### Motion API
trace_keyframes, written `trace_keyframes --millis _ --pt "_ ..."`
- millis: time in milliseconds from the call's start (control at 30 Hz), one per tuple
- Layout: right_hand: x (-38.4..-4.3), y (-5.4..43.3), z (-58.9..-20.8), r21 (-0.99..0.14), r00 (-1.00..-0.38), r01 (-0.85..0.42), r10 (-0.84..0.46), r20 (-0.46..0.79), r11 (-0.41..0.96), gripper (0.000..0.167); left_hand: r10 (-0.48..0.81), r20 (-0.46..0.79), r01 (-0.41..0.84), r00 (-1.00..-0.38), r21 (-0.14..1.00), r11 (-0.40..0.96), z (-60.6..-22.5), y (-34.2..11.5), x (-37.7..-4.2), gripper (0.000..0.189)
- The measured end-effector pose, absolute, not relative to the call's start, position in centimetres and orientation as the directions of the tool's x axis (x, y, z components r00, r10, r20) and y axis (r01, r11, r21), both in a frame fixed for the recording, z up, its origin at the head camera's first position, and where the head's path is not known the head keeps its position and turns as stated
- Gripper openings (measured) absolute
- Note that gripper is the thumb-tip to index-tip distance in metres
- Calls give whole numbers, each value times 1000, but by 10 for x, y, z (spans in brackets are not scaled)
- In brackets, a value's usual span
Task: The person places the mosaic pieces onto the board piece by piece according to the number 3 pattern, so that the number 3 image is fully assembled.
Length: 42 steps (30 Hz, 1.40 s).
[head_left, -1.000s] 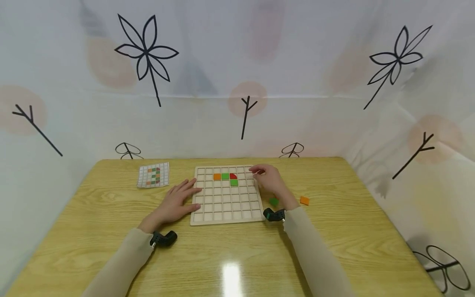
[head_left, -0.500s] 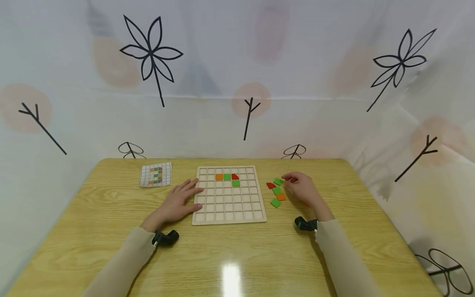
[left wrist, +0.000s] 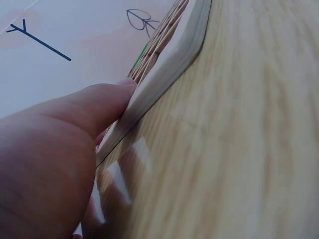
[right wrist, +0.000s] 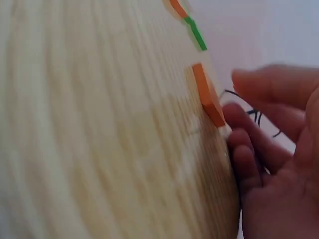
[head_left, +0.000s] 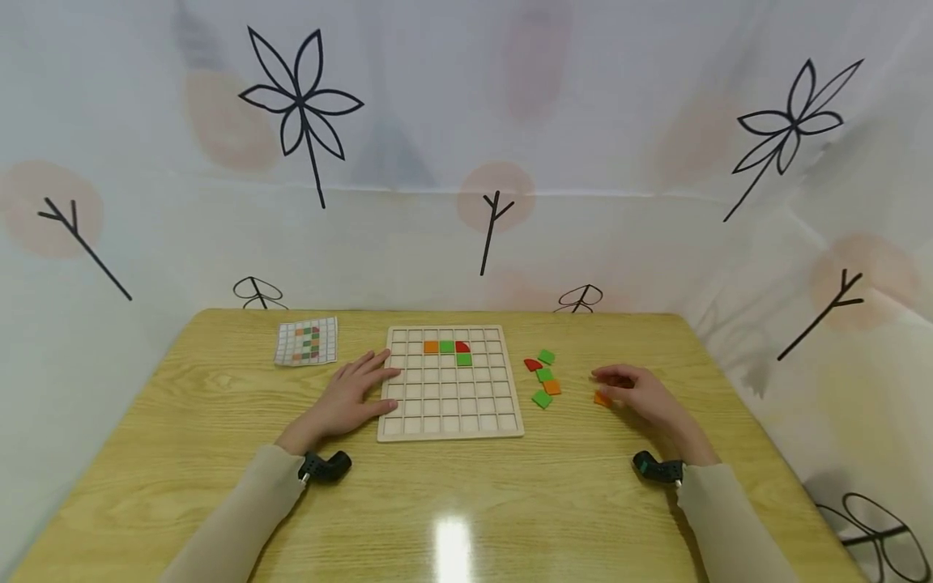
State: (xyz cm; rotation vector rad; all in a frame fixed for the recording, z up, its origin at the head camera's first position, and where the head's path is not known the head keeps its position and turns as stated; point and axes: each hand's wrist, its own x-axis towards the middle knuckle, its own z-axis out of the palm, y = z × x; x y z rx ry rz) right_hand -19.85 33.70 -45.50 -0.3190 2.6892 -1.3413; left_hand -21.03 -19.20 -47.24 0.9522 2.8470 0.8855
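Note:
A wooden grid board (head_left: 452, 405) lies flat on the table. My left hand (head_left: 346, 405) rests on its left edge with spread fingers, and the thumb (left wrist: 107, 99) shows on the rim in the left wrist view. Set in the board are an orange square tile (head_left: 432, 347), a green one (head_left: 447, 347), a red quarter-round tile (head_left: 462, 346) and another green tile (head_left: 464, 359). To the right, my right hand (head_left: 649, 401) hovers beside a lone orange tile (right wrist: 207, 94). Its thumb and fingers are bent and apart, and nothing is pinched between them.
Between board and right hand lie several loose tiles: green (head_left: 547, 356), red quarter-round (head_left: 533, 365), orange (head_left: 552, 388) and more green ones. A printed pattern card (head_left: 287, 352) lies at the back left. A patterned cloth (head_left: 408, 243) rises behind the table (head_left: 364, 518).
My right hand has moved from the board's upper right edge, rightward past the loose tiles, to the lone orange tile. The left hand stays on the board. The tiles in the grid look unchanged.

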Motion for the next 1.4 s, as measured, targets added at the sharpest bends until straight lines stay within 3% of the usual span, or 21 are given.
trace_keyframes --millis 267,500,800,1133,1400 --pt "-203 349 -455 -821 -915 -203 -402 -35 533 56 555 175 557 -813 508 657 -474 -193 -210 59" --pt "-203 348 -455 -799 -909 -235 -416 -22 554 50 551 152 542 -820 514 665 -474 -192 -212 59" --pt "-203 344 -456 -768 -923 -236 -386 -16 596 39 552 148 541 -821 512 667 -473 -192 -212 59" --pt "-199 331 -450 -754 -963 -123 -261 -67 646 48 551 138 535 -823 517 668 -472 -191 -212 60" --pt "-202 319 -451 -719 -972 -148 -236 -22 679 42 552 144 538 -822 513 669 -473 -192 -212 60"
